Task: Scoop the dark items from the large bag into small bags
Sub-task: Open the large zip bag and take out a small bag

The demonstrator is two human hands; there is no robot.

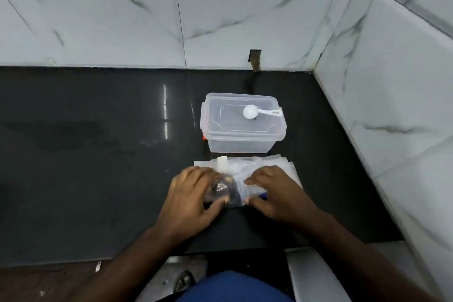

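Both hands down on a clear plastic bag (239, 191) of dark items (224, 192), low on the black counter (98, 154). Left hand (190, 200) curled over the bag's left side, thumb pressed to its near edge, grip clamped on the plastic. Right hand (272, 191) on the bag's right side, fingertips and thumb pinching the film. Under and just beyond the two grips, a flat stack of small clear bags (286, 167), partly covered. Farther beyond, near the stack, a lidded clear container (242, 127) with a white scoop (252, 112) lying on its lid. Marble-patterned wall tiles (220, 19) behind and to the right.
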